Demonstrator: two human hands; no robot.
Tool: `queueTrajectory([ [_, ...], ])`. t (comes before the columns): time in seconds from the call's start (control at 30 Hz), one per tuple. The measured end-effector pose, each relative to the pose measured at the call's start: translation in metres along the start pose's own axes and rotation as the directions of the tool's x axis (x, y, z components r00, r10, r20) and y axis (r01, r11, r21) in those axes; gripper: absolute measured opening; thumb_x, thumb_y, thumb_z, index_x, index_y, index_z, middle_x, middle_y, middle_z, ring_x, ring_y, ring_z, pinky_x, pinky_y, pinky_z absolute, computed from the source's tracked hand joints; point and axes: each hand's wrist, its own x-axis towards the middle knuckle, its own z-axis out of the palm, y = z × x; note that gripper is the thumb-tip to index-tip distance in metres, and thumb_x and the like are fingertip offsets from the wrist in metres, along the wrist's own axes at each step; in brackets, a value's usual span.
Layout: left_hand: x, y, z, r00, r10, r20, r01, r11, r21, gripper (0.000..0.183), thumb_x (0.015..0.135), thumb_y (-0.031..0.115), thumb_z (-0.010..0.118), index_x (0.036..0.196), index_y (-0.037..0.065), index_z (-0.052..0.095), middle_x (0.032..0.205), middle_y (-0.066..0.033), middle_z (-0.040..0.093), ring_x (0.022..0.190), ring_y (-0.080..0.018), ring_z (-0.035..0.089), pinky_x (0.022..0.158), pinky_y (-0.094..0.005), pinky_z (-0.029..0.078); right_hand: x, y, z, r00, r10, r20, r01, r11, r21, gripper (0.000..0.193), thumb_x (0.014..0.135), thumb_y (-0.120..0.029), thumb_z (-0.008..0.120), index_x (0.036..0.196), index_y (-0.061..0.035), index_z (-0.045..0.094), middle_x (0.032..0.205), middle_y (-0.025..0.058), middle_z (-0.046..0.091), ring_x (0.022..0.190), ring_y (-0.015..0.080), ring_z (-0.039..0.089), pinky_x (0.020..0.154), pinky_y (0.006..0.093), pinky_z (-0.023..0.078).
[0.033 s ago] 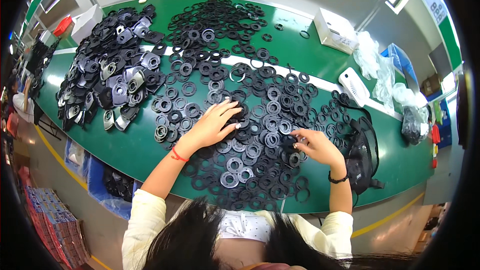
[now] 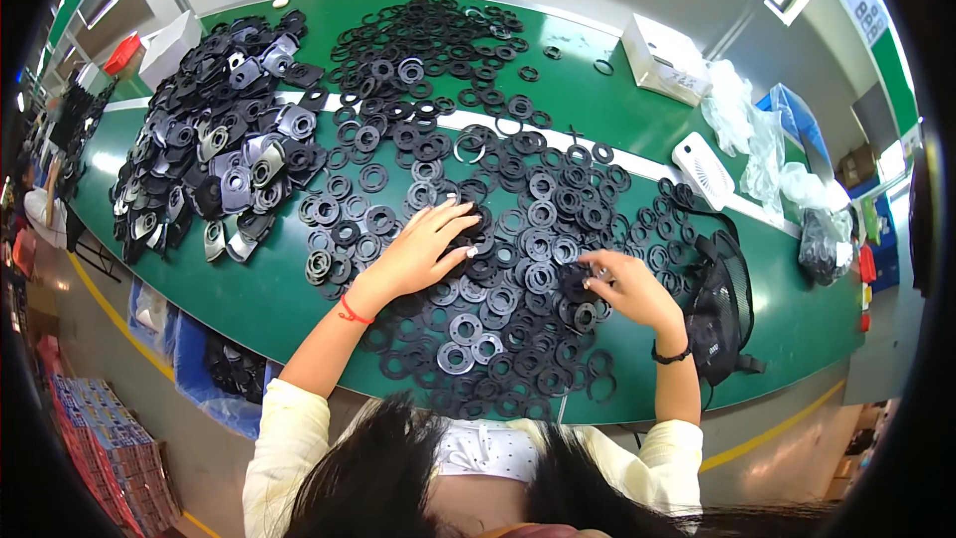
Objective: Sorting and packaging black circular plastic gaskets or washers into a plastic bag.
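Green tabletop (image 2: 269, 289), crowded middle

Rings (image 2: 573, 201), black and grey, lay spread across the centre. Heap of dark, holed plates (image 2: 234, 179) stood left; black mesh bag (image 2: 725, 304) at right. Left grip (image 2: 426, 251) rested palm-down over rings; right grip (image 2: 637, 291) was curled, fingertips at a dark piece (image 2: 575, 284). Whether either held anything, couldn't tell: fingertips partly obscured.

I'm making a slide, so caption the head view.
Left hand and right hand among dark rings on a green table, black mesh bag at right.

Rings (image 2: 533, 284) lie on the table (image 2: 254, 296), plates (image 2: 235, 187) left, bag (image 2: 719, 317) right.
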Motion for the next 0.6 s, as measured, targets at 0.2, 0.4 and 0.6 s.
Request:
queueTrajectory([
  [0.2, -0.018, 0.031, -0.008, 0.992, -0.129, 0.005, 0.126, 0.976, 0.175, 0.05, 0.088, 0.03, 0.06, 0.132, 0.011, 0.045, 0.147, -0.0131, 0.03, 0.138, -0.0408, 0.019, 0.108, -0.061, 0.017, 0.015, 0.012, 0.026, 0.987, -0.127, -0.099, 0.075, 0.908, -0.412, 0.065, 0.075, -0.048, 0.07, 0.134, -0.0299, 0.048, 0.145, 0.0169, 0.028, 0.134, 0.0392, 0.026, 0.106, 0.0554, 0.022],
  [0.4, -0.042, 0.027, -0.025, 0.973, -0.217, -0.077, 0.224, 0.97, 0.095, 0.049, 0.088, 0.027, 0.059, 0.133, 0.014, 0.043, 0.149, -0.0125, 0.026, 0.14, -0.0405, 0.015, 0.106, -0.0668, 0.012, 0.048, 0.034, 0.032, 0.953, -0.077, -0.294, -0.064, 0.896, -0.44, 0.063, 0.078, -0.045, 0.068, 0.133, -0.0198, 0.049, 0.145, 0.0142, 0.033, 0.134, 0.0379, 0.028, 0.107, 0.0527, 0.023],
  [0.6, -0.088, -0.006, -0.052, 0.883, -0.336, -0.326, 0.376, 0.925, 0.064, 0.045, 0.089, 0.022, 0.056, 0.131, 0.011, 0.045, 0.144, -0.0139, 0.035, 0.136, -0.0413, 0.024, 0.11, -0.0528, 0.02, 0.056, 0.036, 0.016, 0.909, -0.132, -0.397, 0.113, 0.991, -0.07, 0.036, 0.087, -0.008, 0.057, 0.121, -0.0002, 0.051, 0.125, 0.0176, 0.053, 0.116, 0.0343, 0.051, 0.099, 0.0365, 0.039],
])
